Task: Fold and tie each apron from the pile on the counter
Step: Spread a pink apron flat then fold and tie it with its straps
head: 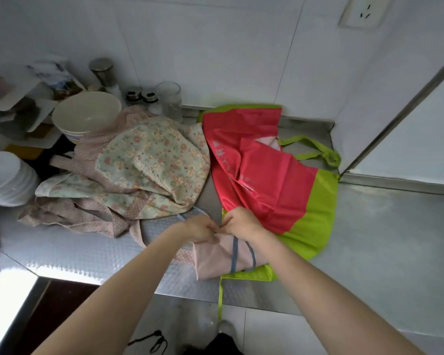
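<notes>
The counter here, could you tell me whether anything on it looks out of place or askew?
A green strap of the red and green apron dangles over the counter edge towards the floor. The floral apron lies crumpled against the stacked bowls.

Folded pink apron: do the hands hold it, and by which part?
Both the left hand and right hand pinch the blue tie ends at the pink apron's far edge.

Embossed, glossy metal surface. On it: matt floral cotton-like cloth apron; beside it, a smooth, slightly shiny red-and-green synthetic apron. Behind the floral apron, glazed bowls and clear glass.
</notes>
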Demonstrator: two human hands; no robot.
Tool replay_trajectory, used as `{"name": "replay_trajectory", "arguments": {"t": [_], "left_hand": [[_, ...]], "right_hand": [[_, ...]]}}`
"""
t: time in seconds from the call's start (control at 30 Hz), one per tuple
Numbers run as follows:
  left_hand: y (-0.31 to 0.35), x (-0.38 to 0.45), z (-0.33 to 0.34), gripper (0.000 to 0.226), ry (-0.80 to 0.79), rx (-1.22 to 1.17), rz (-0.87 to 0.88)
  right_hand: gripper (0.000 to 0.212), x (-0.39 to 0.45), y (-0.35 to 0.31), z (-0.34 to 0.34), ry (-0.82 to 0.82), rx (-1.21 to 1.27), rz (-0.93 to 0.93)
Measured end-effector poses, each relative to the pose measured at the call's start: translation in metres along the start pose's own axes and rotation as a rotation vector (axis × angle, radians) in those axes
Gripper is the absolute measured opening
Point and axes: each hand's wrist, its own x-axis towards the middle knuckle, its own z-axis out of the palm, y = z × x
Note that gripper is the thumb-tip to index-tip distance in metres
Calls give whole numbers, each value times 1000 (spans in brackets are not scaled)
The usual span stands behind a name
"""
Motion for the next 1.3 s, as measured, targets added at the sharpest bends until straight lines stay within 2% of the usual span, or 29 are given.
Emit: {"name": "replay_trajectory", "arguments": {"t": [0.1,0.17,0.23,0.37,0.43,0.5,0.6,0.67,0.73,0.83,0.93,1.0,1.07,1.2,1.3], "left_hand": [[-5,-1,5,35,-6,-124,-1],[-6,0,6,35,-20,-222,13],[-5,0,6,34,-73,-392,4],[-4,0,-4,16,-85,-846,-1],[-4,1,-10,7,8,-1035,-6],[-5,5,-14,11,162,-1156,-13],[-1,10,-21,16,357,-1104,79],[6,8,-28,17,371,-932,198],[15,8,-32,20,303,-819,280],[17,12,-34,25,210,-845,269],[11,11,-26,55,55,-922,159],[7,13,-15,65,7,-956,114],[8,16,-8,58,6,-976,78],[17,17,-8,39,-52,-1121,-40],[15,19,-9,36,-40,-1080,-93]], "right_hand": [[11,5,0,5,123,382,36],[20,12,-5,5,184,569,85],[28,16,-13,5,178,707,137],[28,23,-25,-4,170,714,125],[20,25,-25,-10,185,683,110],[15,23,-23,-14,204,665,127],[17,16,-16,-16,134,501,101],[16,11,-19,-14,51,396,54],[8,12,-24,-11,37,396,6],[9,10,-34,-12,28,556,-5],[17,2,-34,-25,-79,706,-10],[15,-4,-32,-36,-178,547,-40],[17,-5,-30,-43,-221,333,-87],[19,-3,-28,-46,-75,-25,-189],[24,-5,-26,-44,2,-247,-294]]}}
